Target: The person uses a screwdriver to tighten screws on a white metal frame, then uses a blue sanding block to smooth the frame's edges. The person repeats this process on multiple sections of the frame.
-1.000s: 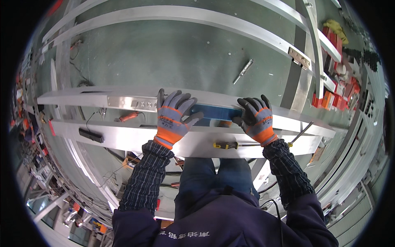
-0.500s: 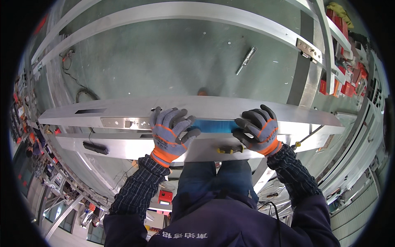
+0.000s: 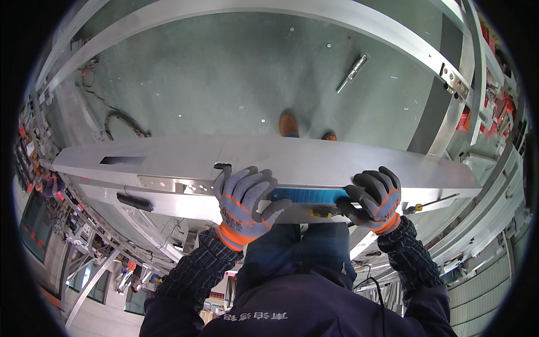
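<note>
A long silver-grey aluminium profile runs crosswise in front of me. My left hand, in a grey glove with an orange cuff, has its fingers bent over the profile's near edge, thumb stretched to the right. Farther right, my right hand, gloved alike, curls its fingers over the same edge, thumb pointing left. Between them a shiny blue strip shows along the near side. A perforated metal plate sits in that side left of my left hand. The undersides of both hands are hidden.
A yellow-and-black tool lies behind the profile's near edge; a yellow-handled screwdriver lies right of my right hand. Left is a black bar-shaped object. On the green floor are another screwdriver-like tool and a cable.
The profile has rolled so more of its broad face shows and less of its near side. Both hands sit lower and further right in the picture. My brown shoes have come into sight beyond it.
</note>
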A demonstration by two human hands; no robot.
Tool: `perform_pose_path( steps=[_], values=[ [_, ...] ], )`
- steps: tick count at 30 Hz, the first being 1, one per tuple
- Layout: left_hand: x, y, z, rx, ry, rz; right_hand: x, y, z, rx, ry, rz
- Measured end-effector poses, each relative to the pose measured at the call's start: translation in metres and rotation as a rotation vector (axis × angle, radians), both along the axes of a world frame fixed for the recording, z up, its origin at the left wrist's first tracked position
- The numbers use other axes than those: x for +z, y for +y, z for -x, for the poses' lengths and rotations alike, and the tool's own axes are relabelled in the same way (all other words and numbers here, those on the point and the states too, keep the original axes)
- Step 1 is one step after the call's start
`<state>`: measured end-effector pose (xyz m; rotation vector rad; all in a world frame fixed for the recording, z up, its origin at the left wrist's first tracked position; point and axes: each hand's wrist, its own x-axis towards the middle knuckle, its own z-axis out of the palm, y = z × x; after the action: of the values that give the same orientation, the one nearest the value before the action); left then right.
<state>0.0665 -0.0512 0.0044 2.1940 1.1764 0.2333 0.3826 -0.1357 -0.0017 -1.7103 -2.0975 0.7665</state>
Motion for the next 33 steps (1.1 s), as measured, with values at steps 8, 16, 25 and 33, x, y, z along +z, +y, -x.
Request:
perform_pose_path(
  steps=[8,16,25,33],
  values=[
    [-0.001,-0.002,-0.005,0.034,0.046,0.015,-0.003,0.000,0.002,-0.052,0.007,0.033],
    [-0.004,-0.002,-0.002,-0.003,0.033,-0.031,0.002,0.005,-0.002,0.012,0.028,0.038],
    [-0.011,-0.010,-0.001,0.011,-0.042,-0.144,0.001,-0.001,0.002,-0.040,0.094,-0.082],
    [-0.016,-0.007,0.014,-0.090,-0.070,-0.207,-0.001,-0.018,0.004,-0.027,0.100,-0.176]
  ],
)
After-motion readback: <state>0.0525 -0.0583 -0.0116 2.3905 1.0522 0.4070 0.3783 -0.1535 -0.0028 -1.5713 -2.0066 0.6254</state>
